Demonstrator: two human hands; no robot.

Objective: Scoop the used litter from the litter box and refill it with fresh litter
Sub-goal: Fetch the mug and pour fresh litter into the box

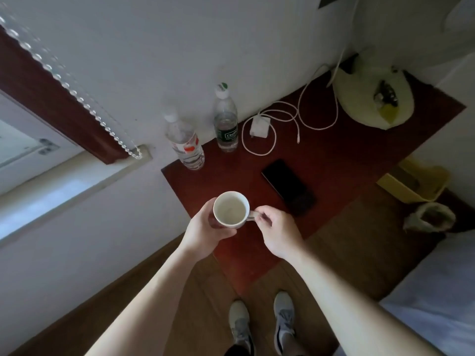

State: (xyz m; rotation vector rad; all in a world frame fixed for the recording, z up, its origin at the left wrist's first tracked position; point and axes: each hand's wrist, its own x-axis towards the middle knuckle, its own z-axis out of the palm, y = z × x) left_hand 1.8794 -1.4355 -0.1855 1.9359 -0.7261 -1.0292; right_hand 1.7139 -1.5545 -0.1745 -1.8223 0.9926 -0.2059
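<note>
White cup (230,208) gripped in left hand (205,232), right hand (277,232) beside it pinching the handle (253,215).

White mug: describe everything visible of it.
The white mug is a small round cup, glossy like ceramic, with one handle pointing to the person's right. It is upright, its mouth open to the camera, and its pale inside shows no clear contents. The left hand wraps around its body and the right hand pinches the handle. It is over the near corner of the red-brown table; whether it rests there cannot be told.
</note>
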